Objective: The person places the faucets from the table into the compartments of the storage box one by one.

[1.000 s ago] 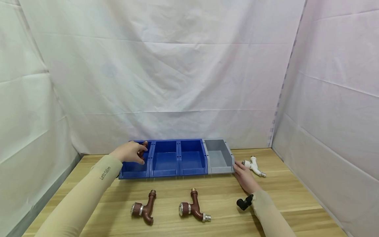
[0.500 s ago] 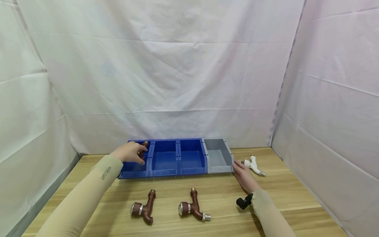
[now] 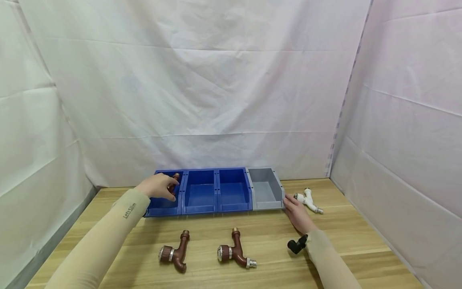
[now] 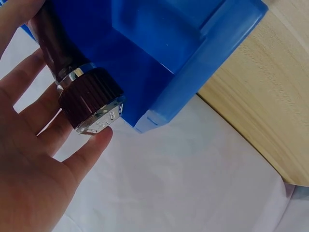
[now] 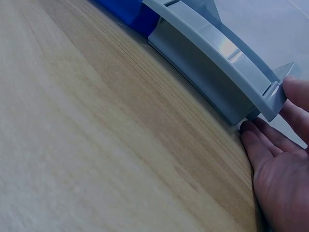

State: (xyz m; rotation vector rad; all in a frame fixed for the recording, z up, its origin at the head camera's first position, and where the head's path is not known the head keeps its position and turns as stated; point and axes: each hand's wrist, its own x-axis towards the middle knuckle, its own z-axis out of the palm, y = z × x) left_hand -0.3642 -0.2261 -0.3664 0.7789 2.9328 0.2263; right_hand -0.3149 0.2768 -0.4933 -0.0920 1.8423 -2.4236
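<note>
My left hand [image 3: 157,186] holds a brown faucet [image 4: 91,96] by its body, over the leftmost blue bin [image 3: 162,206]. Thumb and fingers lie on either side of the faucet in the left wrist view, its ribbed brown knob with a silvery cap facing the camera. In the head view the hand covers most of it, leaving one end [image 3: 176,176] showing. At the other end of the row, my right hand [image 3: 298,214] touches the front right corner of the grey bin [image 5: 203,77] with extended fingers, some at its side and others low by its base.
Two more brown faucets, one on the left [image 3: 180,253] and one near the middle [image 3: 237,251], lie on the wooden table [image 3: 202,277] in front of the bins. A white faucet [image 3: 308,200] lies beyond my right hand. White cloth [image 3: 216,100] encloses the back and sides.
</note>
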